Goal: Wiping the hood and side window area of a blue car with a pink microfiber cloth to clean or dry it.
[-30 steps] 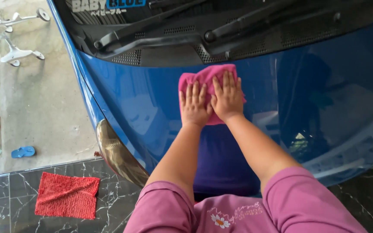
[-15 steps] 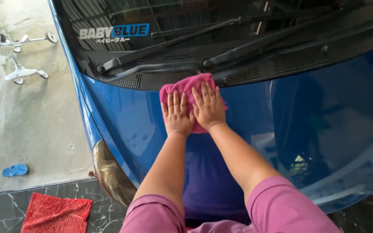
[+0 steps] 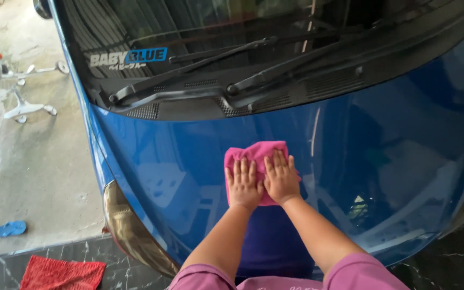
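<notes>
Both hands had slid back down the blue car bonnet [image 3: 382, 161], away from the wiper cowl they had nearly reached half a second before, and the pink cloth [image 3: 253, 156] came with them. The left hand [image 3: 243, 185] lay flat on the cloth, fingers spread and unclenched; the right hand [image 3: 281, 180] pressed flat beside it, thumbs touching, gripping nothing. The cloth sat mid-bonnet, well below the wipers [image 3: 200, 75]. The view had shifted too: more windscreen showed. On the floor lay a red cloth [image 3: 60, 273] and a blue sandal [image 3: 9, 229]. No containers showed.
</notes>
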